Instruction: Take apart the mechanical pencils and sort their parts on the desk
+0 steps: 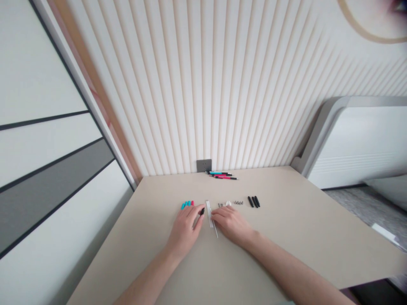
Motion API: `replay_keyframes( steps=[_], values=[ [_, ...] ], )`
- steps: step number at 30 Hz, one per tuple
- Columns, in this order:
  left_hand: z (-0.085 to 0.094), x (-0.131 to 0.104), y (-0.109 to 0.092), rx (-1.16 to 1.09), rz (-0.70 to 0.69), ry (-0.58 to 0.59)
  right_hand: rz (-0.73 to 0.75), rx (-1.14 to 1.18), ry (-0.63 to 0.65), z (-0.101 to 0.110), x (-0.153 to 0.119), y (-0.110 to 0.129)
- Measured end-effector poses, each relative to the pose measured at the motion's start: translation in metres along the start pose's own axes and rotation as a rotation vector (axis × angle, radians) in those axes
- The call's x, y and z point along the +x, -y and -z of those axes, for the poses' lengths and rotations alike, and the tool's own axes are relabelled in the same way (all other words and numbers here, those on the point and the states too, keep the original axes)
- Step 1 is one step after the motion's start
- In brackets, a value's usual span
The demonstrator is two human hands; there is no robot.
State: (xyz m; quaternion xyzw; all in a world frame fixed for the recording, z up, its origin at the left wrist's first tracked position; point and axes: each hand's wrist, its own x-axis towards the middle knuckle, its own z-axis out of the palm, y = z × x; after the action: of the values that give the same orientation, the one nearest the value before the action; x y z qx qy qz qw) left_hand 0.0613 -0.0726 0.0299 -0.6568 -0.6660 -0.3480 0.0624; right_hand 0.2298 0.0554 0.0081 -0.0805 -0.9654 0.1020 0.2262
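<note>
Between the fingertips of my left hand [186,226] is a small black piece [202,211], probably a pen part. My right hand [230,222] has its fingers pinched on a thin white refill [216,228], whose lower end points toward me. More white refills [209,214] lie between my two hands. Beyond my left hand sit several short blue pieces [186,204] and a pink one [192,203]. White small parts [228,203] and metal tips [238,203] lie just beyond my right hand. Farther right are black grips [253,201] side by side.
Several pens [222,174] in blue, red and black lie at the back of the beige table [159,188], below a dark wall socket [204,165]. A ribbed wall stands behind. A bed [365,140] is on the right, a white and grey panelled surface on the left.
</note>
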Motion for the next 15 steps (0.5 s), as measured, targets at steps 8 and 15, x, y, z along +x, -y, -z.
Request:
replay_keyframes(
  steps=[8,15],
  values=[
    [0.000,-0.001,0.002,0.035,-0.015,-0.001,-0.020,-0.024,0.060,0.020,-0.008,0.016],
    [-0.001,-0.001,0.001,0.026,-0.011,0.003,-0.058,0.063,0.135,0.018,-0.009,0.014]
  ],
)
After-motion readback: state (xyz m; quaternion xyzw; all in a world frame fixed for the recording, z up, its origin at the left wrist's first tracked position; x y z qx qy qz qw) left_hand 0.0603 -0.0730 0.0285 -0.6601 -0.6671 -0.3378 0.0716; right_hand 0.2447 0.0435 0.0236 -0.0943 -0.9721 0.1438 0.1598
